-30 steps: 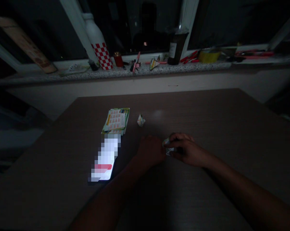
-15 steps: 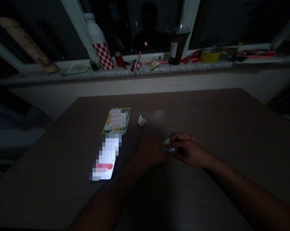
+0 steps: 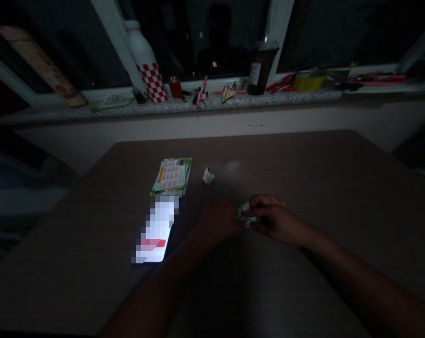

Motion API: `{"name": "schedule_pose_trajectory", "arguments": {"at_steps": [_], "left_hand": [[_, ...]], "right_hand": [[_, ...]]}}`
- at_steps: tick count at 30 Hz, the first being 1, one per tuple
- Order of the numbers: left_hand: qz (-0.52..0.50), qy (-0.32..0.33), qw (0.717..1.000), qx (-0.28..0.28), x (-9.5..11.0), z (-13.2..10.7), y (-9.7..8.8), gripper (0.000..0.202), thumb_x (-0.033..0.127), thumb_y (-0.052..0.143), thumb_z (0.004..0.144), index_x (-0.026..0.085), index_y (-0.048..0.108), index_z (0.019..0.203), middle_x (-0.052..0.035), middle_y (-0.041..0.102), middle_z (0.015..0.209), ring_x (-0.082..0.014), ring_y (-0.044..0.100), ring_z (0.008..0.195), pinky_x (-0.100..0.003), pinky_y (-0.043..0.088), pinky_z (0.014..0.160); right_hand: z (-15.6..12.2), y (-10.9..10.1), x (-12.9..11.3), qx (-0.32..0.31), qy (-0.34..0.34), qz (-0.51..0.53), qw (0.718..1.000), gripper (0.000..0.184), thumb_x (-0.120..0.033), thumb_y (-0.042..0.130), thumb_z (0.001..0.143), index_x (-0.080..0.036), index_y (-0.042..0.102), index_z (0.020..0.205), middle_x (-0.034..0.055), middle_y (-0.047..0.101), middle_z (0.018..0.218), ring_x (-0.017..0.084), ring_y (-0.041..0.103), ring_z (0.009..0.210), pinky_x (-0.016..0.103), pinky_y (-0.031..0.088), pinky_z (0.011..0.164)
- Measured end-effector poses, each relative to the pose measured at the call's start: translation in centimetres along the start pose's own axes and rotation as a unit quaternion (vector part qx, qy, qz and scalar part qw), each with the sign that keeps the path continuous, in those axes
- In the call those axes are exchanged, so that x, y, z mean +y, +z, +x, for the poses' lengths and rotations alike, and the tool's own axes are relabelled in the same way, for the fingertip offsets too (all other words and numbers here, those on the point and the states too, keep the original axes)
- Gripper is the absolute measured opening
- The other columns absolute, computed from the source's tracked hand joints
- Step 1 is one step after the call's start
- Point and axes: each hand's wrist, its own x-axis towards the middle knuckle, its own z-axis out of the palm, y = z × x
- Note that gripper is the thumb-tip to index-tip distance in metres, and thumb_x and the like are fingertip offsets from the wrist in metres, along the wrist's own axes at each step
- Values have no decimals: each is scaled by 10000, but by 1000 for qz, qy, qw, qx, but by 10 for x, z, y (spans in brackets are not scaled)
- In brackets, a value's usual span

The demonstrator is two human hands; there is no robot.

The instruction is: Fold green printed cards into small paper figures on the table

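Note:
The room is dim. My left hand (image 3: 220,220) and my right hand (image 3: 273,220) meet at the middle of a brown table (image 3: 304,178). Both are closed on a small folded piece of printed paper (image 3: 245,213) pinched between their fingertips, low over the tabletop. A second small folded paper piece (image 3: 208,176) lies a little farther back on the table. To the left of my hands lie a stack of printed paper sheets (image 3: 172,177) and a lit phone (image 3: 156,232), screen up.
A stone windowsill (image 3: 184,105) runs behind the table. On it stand a white bottle with red checks (image 3: 145,61), a dark bottle (image 3: 259,70), a small red can (image 3: 175,88), a yellow tape roll (image 3: 307,82) and several small tools and scraps.
My fingers shift slightly on the small folded paper; its visible edge turns a little between the fingertips. Both hands stay in the same spot.

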Motion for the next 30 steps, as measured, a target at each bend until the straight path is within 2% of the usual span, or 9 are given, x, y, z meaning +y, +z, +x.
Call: {"name": "schedule_pose_trajectory", "arguments": {"at_steps": [9, 23, 30], "left_hand": [[-11, 3, 1000, -4, 0, -1, -4, 304, 435, 517, 782, 174, 671, 792, -100, 681, 819, -266, 638, 810, -376, 468, 741], [-31, -2, 999, -16, -5, 0, -5, 238, 376, 539, 775, 178, 671, 760, -95, 693, 822, -257, 649, 797, -367, 473, 723], [-49, -41, 996, -62, -8, -1, -8, 218, 353, 528, 768, 198, 680, 794, -88, 699, 847, -242, 662, 759, -320, 490, 654]], "right_hand": [[0, 0, 0, 7, -8, 2, 1000, 329, -234, 663, 764, -324, 668, 1079, 49, 591, 1084, 242, 532, 1035, 433, 377, 896], [-1, 0, 1, 7, -6, 1, 1000, 322, -251, 661, 768, -322, 668, 1081, 50, 588, 1094, 240, 530, 1037, 432, 376, 897], [-2, 0, 0, 2, 1, -2, 1000, 334, -256, 665, 764, -328, 665, 1090, 49, 586, 1105, 249, 520, 1053, 435, 371, 902]]}}
